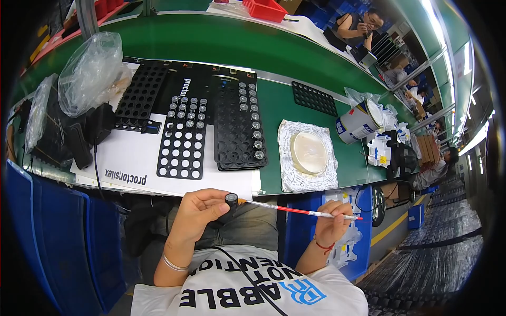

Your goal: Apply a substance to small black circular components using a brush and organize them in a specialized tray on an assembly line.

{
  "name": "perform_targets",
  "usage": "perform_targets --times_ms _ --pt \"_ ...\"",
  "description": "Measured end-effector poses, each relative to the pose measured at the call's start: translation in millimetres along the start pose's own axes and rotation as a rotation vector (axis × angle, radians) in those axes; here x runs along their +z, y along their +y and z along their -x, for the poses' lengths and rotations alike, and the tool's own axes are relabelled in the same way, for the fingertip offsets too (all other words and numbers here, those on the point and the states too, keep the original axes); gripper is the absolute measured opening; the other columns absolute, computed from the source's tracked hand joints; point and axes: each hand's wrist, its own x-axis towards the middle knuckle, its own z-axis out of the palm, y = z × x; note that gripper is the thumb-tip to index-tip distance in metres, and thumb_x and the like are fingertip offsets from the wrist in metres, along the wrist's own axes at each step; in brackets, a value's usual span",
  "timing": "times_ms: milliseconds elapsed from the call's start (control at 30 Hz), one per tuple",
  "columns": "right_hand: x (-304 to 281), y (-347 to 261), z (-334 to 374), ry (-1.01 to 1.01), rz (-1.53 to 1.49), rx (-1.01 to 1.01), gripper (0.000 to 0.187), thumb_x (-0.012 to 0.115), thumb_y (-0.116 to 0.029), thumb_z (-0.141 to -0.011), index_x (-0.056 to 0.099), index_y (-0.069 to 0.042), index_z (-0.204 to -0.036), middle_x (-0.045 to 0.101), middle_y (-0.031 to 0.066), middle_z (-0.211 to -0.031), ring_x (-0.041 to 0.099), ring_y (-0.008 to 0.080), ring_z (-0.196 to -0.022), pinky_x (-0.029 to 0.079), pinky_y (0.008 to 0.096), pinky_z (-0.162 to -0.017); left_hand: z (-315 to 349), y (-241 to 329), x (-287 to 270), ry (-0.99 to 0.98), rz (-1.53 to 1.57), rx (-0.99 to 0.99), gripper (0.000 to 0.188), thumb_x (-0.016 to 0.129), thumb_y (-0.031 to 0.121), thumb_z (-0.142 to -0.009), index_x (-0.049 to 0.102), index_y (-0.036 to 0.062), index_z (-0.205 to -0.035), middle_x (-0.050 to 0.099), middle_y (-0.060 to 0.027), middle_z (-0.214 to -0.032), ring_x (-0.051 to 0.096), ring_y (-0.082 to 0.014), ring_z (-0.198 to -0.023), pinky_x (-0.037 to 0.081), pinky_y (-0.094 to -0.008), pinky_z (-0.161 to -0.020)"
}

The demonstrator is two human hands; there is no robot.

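My left hand (197, 211) pinches a small round black cap-like part (231, 199) between thumb and fingers, just off the bench's near edge. In my right hand (332, 223) is a thin brush (293, 210) with a red and white handle, held near its end. Its orange-brown tip points left and meets the side of the black part; whether it touches I cannot tell. Beyond my left hand lies a black tray (182, 175) with rows of white discs and clear-topped pieces. Right of it, a stacked black tray (227, 138) holds several clear-topped pieces along its right side.
A cream round dish (309, 152) sits on printed paper (291, 180). Behind it are a black perforated tray (314, 98) and a tilted metal can (354, 125). Clear plastic bags (92, 71) lie at left. Blue bins (58, 237) stand below; a person (353, 31) works across the bench.
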Motion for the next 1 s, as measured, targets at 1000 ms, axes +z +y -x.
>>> perform_targets --times_ms 1000 --pt "-7 -7 -3 0.199 -0.023 -0.068 0.016 0.044 -0.018 -0.088 0.041 -0.004 -0.079 0.043 0.0063 -0.064 0.036 0.0115 -0.056 0.03 0.022 -0.051 -89 77 -74 0.645 -1.538 0.502 0.019 0.069 0.017 -0.066 0.062 0.0038 -0.079 0.058 -0.0045 -0.086 0.057 -0.0191 -0.067 0.045 -0.0294 -0.063"
